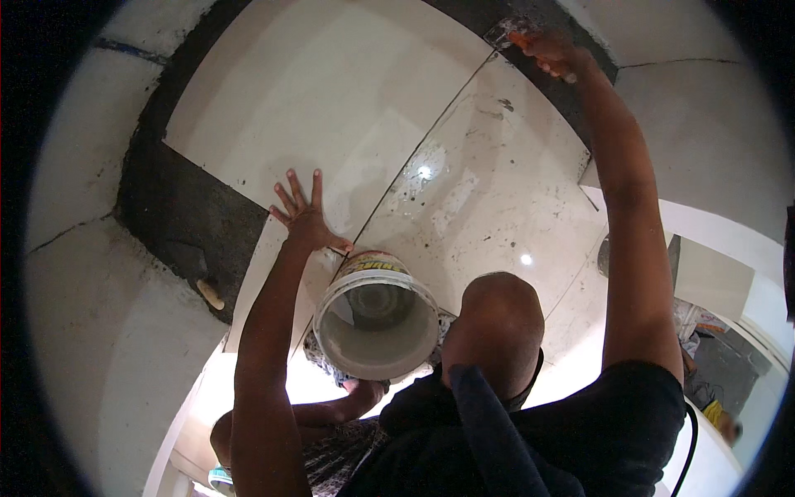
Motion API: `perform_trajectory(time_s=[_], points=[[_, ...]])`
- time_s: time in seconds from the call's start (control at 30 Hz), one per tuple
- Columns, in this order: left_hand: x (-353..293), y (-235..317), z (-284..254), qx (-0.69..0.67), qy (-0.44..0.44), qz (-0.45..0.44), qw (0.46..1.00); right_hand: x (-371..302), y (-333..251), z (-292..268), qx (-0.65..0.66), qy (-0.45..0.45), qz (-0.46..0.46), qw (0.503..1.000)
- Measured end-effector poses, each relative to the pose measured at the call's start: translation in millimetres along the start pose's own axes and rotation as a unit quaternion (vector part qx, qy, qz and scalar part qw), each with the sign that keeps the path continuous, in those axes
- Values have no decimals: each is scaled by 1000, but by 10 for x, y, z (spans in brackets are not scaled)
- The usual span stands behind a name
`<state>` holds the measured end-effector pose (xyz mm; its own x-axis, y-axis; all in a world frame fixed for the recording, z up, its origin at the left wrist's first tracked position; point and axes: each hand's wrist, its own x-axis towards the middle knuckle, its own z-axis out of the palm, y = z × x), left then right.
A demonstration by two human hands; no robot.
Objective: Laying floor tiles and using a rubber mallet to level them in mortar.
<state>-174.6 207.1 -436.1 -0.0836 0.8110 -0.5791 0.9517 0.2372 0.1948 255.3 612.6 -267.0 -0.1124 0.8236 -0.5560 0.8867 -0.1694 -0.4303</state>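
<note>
My left hand (302,222) presses on a large cream floor tile (298,99), fingers spread and holding nothing. At the far right my right hand (559,56) is wrapped round the orange handle of a trowel (501,33). Its blade is at the tile's far edge, over a dark strip of wet-looking mortar (468,16); the blade's outline is hard to make out there. A second cream tile (489,157), smeared with grey spots, lies beside the first, with a thin dark joint between them.
Near my left hand stands a white bucket (389,352), its inside coated grey. A trowel with a pale handle (210,294) lies on the dark strip (190,203) at left. Walls border the floor on both sides. My bare knee (497,315) is right of the bucket.
</note>
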Motion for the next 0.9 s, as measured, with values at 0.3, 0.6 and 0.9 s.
perform_trajectory(time_s=[0.3,0.6,0.9], points=[[-45,69,-95,8,-19,-14,1000,238,189,167,-11,131,-91,987],[-68,32,-45,-4,4,-1,1000,932,604,-136,18,61,-12,998],[-115,169,-232,0,-53,-38,998,-34,-60,-52,-4,-2,-93,996]])
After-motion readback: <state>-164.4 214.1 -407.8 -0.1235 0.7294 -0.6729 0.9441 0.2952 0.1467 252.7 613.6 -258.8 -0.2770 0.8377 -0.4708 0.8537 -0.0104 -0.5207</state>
